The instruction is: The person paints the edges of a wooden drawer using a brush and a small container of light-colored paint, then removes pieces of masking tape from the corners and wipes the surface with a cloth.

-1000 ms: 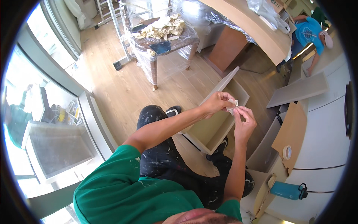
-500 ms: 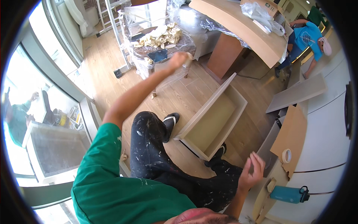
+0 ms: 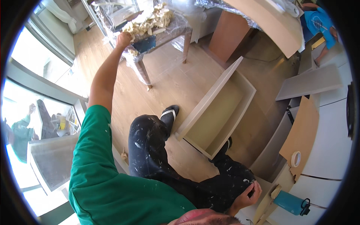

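2 hands show: the left hand (image 3: 123, 39) stretched far forward, the right hand (image 3: 245, 195) low by the knee. Under the left hand stands 1 plastic-wrapped small table (image 3: 176, 28) bearing 1 heap of pale scraps (image 3: 150, 21), too many to count. Between the hands lies 1 open drawer box (image 3: 217, 112). Just right of the right hand sit 1 teal bottle (image 3: 290, 202) and 1 tape roll (image 3: 296, 159). Beyond that, 1 brown board (image 3: 300, 135) and 1 grey panel (image 3: 309, 82). Far right of the left hand, 1 other person (image 3: 318, 22).
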The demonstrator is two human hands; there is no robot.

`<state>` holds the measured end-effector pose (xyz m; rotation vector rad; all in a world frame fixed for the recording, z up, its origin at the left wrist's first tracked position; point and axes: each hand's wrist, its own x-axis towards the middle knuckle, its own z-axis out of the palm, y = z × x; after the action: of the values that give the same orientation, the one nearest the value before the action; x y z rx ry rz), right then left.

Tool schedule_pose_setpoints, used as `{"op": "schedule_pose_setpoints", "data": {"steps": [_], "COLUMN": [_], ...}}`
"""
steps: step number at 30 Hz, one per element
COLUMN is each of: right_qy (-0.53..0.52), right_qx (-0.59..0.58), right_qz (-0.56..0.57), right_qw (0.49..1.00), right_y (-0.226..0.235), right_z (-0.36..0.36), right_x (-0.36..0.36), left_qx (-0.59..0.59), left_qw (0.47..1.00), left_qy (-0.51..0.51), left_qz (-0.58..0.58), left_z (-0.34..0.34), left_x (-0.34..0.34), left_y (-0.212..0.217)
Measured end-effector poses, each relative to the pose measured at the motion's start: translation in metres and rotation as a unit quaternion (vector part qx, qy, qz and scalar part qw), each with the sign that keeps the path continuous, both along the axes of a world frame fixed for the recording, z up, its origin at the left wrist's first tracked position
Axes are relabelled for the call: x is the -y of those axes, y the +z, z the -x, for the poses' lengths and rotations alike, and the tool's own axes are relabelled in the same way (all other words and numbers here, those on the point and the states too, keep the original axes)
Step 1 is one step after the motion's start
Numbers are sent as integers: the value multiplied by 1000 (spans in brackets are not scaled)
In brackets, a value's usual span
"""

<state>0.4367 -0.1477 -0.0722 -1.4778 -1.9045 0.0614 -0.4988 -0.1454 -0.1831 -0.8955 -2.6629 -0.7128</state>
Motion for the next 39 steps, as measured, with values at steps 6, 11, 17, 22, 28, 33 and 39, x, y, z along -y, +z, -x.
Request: {"op": "schedule_pose_setpoints", "data": {"steps": [6,11,17,22,28,33,39], "right_qy": [-14,-1,-14,2,-2,0,-20], "right_qx": [12,24,28,24,18,6,5], "right_qz": [4,13,8,11,1,4,17], "right_qw": [1000,1000,999,1000,1000,1000,1000], "right_y": [3,1,5,4,6,3,11], "right_z": [14,14,21,20,21,21,32], "right_x": [-3,-5,-4,-5,-4,-6,0], "left_qx": [-29,27,-88,-75,-29,-125,-97], "left_qw": [999,999,984,979,994,977,987], "left_qy": [-20,11,-148,-187,-100,-158,-2], "left_qz": [-11,-14,36,37,38,65,-125], "left_z": [11,0,-16,-4,-22,-5,-28], "left_x": [4,7,23,36,22,24,-30], "left_y": [-1,3,8,15,27,42,86]}}
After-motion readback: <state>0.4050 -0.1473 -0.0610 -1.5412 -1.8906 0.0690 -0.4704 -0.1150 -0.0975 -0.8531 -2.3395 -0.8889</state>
